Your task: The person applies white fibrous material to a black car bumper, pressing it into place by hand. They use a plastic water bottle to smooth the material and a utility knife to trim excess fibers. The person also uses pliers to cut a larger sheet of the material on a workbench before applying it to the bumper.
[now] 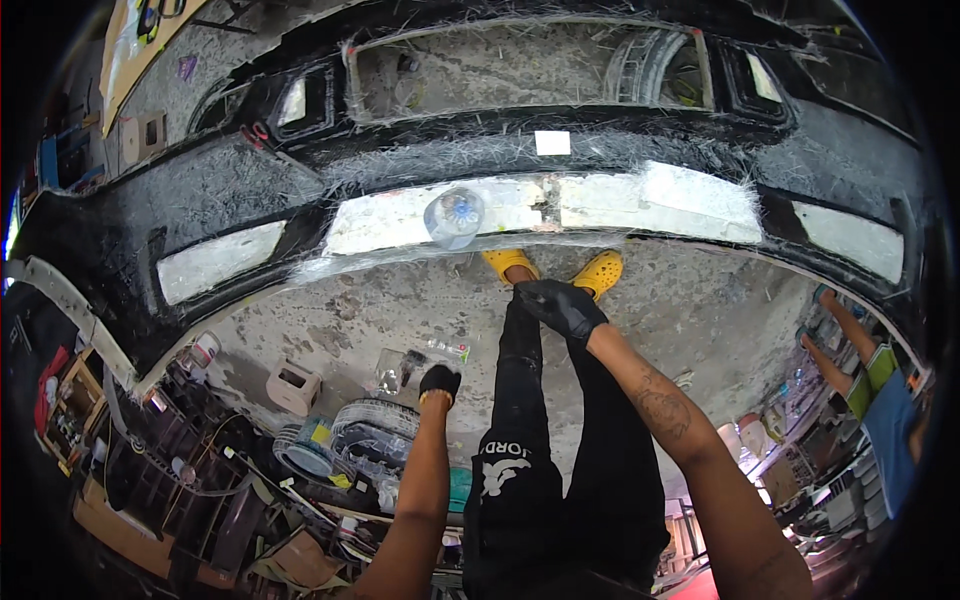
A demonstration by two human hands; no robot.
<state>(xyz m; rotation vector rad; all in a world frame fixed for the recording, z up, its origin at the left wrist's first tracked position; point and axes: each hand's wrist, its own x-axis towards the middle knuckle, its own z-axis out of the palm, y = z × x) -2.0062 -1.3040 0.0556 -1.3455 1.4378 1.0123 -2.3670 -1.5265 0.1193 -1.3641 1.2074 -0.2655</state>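
My left hand [440, 381], in a black glove, is closed beside my left leg; whatever it holds, if anything, is hidden. Close to it are a dark brush-like thing [411, 366] and a clear cup [390, 372]. In front of my knees my right hand [562, 308], also black-gloved, has its fingers bent and pressed together, their contents hidden. Before me stretches a large black car bumper [400, 143] with loose glass fibres and white panels. A clear plastic tub [454, 218] rests on its middle panel, left of a frayed white fibreglass mat [700, 203]. Neither hand touches the bumper.
Red-handled scissors [262, 138] lie on the bumper's left part, and a small white square [552, 143] near its centre. Tyres [372, 435], a beige box-like block [293, 387] and clutter stand at lower left. Another person [885, 400] is at the right edge.
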